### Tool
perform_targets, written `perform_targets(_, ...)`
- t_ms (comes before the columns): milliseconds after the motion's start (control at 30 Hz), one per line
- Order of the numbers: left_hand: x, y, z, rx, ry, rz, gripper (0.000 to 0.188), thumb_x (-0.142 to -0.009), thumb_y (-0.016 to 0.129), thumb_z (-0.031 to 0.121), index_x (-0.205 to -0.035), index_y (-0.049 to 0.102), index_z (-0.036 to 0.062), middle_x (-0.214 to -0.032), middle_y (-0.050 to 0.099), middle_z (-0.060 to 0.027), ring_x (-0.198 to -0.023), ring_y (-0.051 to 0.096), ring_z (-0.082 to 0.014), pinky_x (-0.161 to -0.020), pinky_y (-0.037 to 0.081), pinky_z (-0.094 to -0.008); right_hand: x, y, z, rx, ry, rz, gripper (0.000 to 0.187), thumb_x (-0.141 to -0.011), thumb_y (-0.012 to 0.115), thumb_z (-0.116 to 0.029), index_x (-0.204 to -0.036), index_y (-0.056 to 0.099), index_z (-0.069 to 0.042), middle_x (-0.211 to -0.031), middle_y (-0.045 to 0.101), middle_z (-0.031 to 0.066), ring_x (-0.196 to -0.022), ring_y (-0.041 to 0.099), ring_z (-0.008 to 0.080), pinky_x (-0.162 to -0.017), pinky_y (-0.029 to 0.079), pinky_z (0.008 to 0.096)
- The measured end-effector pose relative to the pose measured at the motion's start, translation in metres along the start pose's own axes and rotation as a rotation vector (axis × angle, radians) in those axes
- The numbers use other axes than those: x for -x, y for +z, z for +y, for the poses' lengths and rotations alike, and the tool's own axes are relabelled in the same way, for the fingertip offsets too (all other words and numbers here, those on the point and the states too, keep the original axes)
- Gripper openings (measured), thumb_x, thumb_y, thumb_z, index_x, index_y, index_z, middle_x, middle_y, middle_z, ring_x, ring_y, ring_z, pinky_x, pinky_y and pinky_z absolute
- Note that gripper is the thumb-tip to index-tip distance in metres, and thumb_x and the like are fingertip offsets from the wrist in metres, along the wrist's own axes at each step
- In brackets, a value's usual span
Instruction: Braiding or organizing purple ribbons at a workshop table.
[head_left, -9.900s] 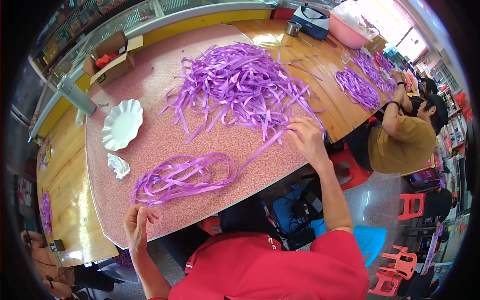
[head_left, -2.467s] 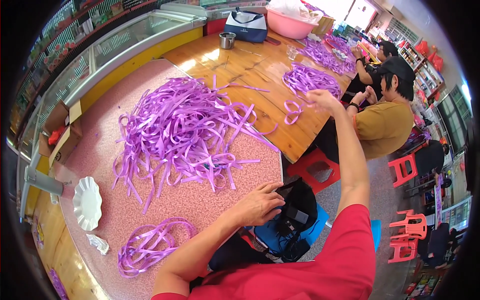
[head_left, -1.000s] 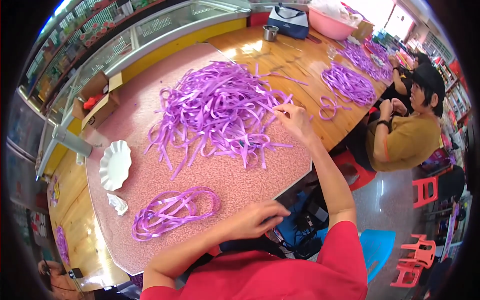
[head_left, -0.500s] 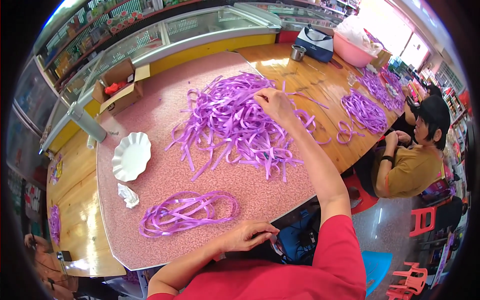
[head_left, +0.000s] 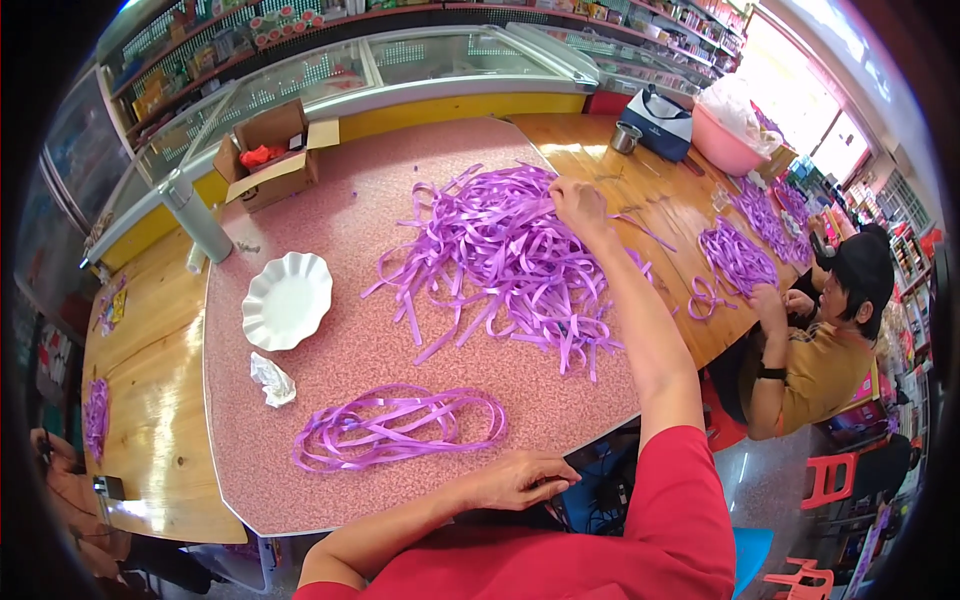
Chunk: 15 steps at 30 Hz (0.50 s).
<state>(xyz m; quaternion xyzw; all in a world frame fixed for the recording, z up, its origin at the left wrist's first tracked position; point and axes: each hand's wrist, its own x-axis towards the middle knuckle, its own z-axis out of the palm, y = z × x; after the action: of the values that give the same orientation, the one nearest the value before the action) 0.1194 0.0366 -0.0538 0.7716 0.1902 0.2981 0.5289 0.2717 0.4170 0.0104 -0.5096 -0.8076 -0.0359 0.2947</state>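
Observation:
A loose heap of purple ribbons (head_left: 510, 255) lies on the pink speckled tabletop. At its upper right edge, my right hand (head_left: 580, 208) has its fingers bent down into the strands, pinched on ribbon; the fingertips are partly hidden. My left hand (head_left: 520, 480) hovers by the table's near edge, with thumb and fingers drawn together. Whether anything small is between them cannot be made out. Just beyond it, a separate looped bundle of purple ribbon (head_left: 400, 428) rests flat on the table.
Left of the heap are a white scalloped dish (head_left: 287, 300), crumpled tissue (head_left: 272, 380), a grey cylinder (head_left: 195, 215) and an open cardboard box (head_left: 275, 185). At right, a co-worker (head_left: 820, 340) handles another ribbon pile (head_left: 735, 255). A steel cup (head_left: 626, 137), bag (head_left: 655, 125) and pink basin (head_left: 725, 140) stand behind.
The whole view has shifted, moving the table contents slightly right and down. My left thumb and fingers have come closer together. My right hand stays at the heap. The co-worker's hands have moved apart.

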Motion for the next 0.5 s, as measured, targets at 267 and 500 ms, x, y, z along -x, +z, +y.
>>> perform_targets(267,-0.002,-0.001,-0.002,0.052,-0.028,-0.044,0.028,-0.102,0.056,0.024,-0.116,0.066,0.0023,-0.104,0.069,-0.0172,-0.096,0.068,-0.0336,-0.083,0.054,-0.0423,-0.024,0.028,0.013,0.134,0.404,-0.211,0.037,-0.091,0.061,-0.044,-0.104,0.078,-0.014,-0.103,0.073,0.0201,-0.101,0.069,0.0406,-0.088,0.054,0.0504)
perform_targets(500,-0.001,-0.002,-0.008,0.07,0.008,-0.02,0.029,-0.103,0.055,0.024,-0.117,0.065,0.0016,-0.104,0.068,-0.0174,-0.097,0.067,-0.0345,-0.084,0.053,-0.0434,-0.043,0.007,0.011,-0.514,0.389,-0.101,0.033,-0.091,0.065,-0.031,-0.101,0.074,0.0,-0.097,0.073,0.0173,-0.088,0.071,0.0272,-0.081,0.057,0.0401)
